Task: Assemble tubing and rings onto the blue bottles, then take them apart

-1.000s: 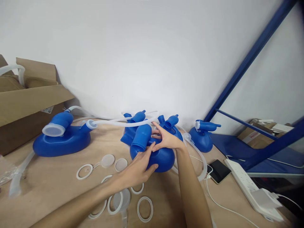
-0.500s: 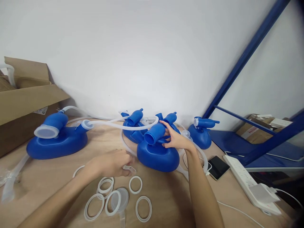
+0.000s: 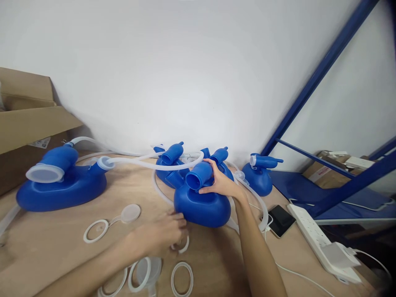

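Note:
My right hand (image 3: 221, 181) is closed round the neck of a blue plastic urinal bottle (image 3: 202, 208), thumb below the open mouth and fingers over the top. The bottle stands on the table, its mouth facing me. My left hand (image 3: 168, 231) is smeared by motion just left of the bottle's base, over a white ring (image 3: 185, 245); whether it grips the ring I cannot tell. Nearer to me lie another white ring (image 3: 182, 264) and a ring beside a translucent round cap (image 3: 156, 268). Left of the hand lies a ring (image 3: 85, 233) strapped to a round lid (image 3: 130, 213).
Another blue bottle (image 3: 62, 194) with white hoses stands at left, by a cardboard box (image 3: 31, 128). More blue bottles (image 3: 260, 179) stand along the wall. On the right are a phone (image 3: 280, 220), a power strip (image 3: 315, 235) and a blue metal rack (image 3: 309, 90).
My left hand has moved right and nearer to me, over a white ring; the clear piece seen at its fingers no longer shows. My right hand still grips the bottle. The view has shifted slightly.

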Available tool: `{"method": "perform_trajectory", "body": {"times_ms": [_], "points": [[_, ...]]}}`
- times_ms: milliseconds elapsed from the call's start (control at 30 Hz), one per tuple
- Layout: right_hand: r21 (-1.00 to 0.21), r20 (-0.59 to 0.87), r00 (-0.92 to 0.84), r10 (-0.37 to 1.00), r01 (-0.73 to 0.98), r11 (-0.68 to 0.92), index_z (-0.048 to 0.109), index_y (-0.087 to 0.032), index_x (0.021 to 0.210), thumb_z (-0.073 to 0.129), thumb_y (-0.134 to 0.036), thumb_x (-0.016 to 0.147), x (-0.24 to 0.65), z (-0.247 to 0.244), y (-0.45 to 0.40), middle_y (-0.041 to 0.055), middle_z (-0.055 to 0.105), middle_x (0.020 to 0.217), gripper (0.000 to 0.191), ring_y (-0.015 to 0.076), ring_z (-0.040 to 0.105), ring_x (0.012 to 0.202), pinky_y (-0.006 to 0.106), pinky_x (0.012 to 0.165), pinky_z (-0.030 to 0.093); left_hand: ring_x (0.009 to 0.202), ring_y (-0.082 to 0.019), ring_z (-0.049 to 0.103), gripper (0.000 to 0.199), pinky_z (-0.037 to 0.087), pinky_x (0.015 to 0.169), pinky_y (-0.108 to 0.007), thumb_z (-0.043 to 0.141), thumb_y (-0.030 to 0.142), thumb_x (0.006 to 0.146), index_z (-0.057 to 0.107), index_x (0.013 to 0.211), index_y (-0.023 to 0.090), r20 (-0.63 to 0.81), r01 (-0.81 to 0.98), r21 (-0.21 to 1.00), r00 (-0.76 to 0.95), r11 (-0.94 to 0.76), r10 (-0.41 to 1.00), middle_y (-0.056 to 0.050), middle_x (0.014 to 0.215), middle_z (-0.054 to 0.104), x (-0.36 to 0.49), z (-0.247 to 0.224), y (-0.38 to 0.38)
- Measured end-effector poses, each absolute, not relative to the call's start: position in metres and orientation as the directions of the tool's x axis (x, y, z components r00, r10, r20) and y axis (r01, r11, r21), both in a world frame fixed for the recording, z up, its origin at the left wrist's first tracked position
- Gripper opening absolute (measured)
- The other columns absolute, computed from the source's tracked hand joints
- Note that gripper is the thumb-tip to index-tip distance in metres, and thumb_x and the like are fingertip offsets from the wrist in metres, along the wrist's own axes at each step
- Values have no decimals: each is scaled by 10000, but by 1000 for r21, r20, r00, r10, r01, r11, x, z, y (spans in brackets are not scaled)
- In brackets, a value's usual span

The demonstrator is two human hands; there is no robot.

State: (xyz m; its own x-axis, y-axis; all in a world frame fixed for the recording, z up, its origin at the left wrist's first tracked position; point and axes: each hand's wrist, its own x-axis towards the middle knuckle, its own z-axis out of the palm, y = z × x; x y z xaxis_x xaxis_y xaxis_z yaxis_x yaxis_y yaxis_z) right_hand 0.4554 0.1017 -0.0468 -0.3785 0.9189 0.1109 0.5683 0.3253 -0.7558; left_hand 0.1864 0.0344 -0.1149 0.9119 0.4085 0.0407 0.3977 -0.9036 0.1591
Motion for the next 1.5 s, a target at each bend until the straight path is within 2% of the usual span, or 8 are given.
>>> {"method": "perform_trajectory", "body": {"times_ms": [67, 167, 333, 500, 733, 1000, 1233, 1500], "points": [[-757, 154, -365, 918, 554, 347, 247, -269, 1546, 961, -482, 625, 452, -49, 102, 161, 437, 1532, 1185, 329, 565, 1328, 484, 1077, 537, 1133, -271, 689, 482, 541, 1030, -392, 836, 339, 812, 708, 1263, 227, 132, 382, 281, 894, -881, 429, -79, 1196, 741, 178, -90, 39], [-763, 161, -349, 923, 549, 341, 265, -267, 1534, 960, -475, 637, 449, -52, 102, 160, 431, 1526, 1154, 314, 588, 1264, 473, 1019, 572, 1108, -216, 712, 490, 577, 978, -316, 762, 290, 884, 642, 1356, 231, 450, 344, 405, 731, -847, 513, -69, 1277, 725, 168, -63, 45], [-763, 213, -328, 920, 532, 366, 315, -277, 1521, 971, -455, 625, 447, -58, 104, 136, 453, 1506, 1125, 245, 627, 1065, 432, 930, 589, 1051, -230, 747, 412, 627, 955, -359, 710, 352, 962, 636, 1341, 207, 806, 504, 274, 344, -819, 482, -95, 1234, 738, 177, -66, 62], [-795, 226, -318, 921, 487, 362, 350, -269, 1491, 964, -493, 622, 446, -64, 108, 124, 515, 1427, 1087, 214, 628, 957, 410, 881, 580, 1114, -280, 757, 410, 656, 946, -399, 670, 340, 993, 637, 1372, 186, 846, 521, 212, 325, -826, 423, -148, 1298, 721, 192, -82, 80], [-843, 330, -232, 915, 363, 396, 466, -275, 1207, 939, -650, 566, 439, -73, 119, 87, 592, 1263, 881, 287, 651, 1022, 425, 851, 583, 1049, -252, 783, 452, 674, 886, -354, 692, 335, 991, 618, 1418, 209, 873, 496, 109, 368, -861, 322, -142, 1257, 755, 183, -87, 87], [-827, 371, -218, 903, 366, 428, 465, -274, 1165, 931, -698, 539, 441, -79, 121, 73, 579, 1186, 888, 304, 620, 1084, 448, 925, 564, 1052, -261, 790, 548, 682, 885, -343, 654, 266, 1014, 499, 1538, 223, 901, 560, -21, 370, -829, 227, -154, 1270, 760, 191, -93, 80], [-822, 377, -252, 891, 352, 447, 461, -291, 1154, 897, -777, 527, 450, -72, 117, 38, 607, 1081, 905, 297, 635, 1026, 438, 868, 568, 1266, -278, 698, 710, 608, 1077, -412, 619, 111, 1008, 312, 1646, 164, 878, 490, -204, 474, -847, 63, -182, 1307, 732, 192, -85, 77], [-788, 273, -323, 906, 465, 404, 509, -292, 1222, 940, -649, 573, 457, -40, 96, 59, 607, 1219, 857, 293, 650, 1017, 406, 810, 575, 1214, -249, 724, 731, 613, 1059, -376, 692, 187, 981, 357, 1631, 193, 877, 403, -154, 477, -902, 63, -159, 1320, 729, 185, -77, 79]]}}
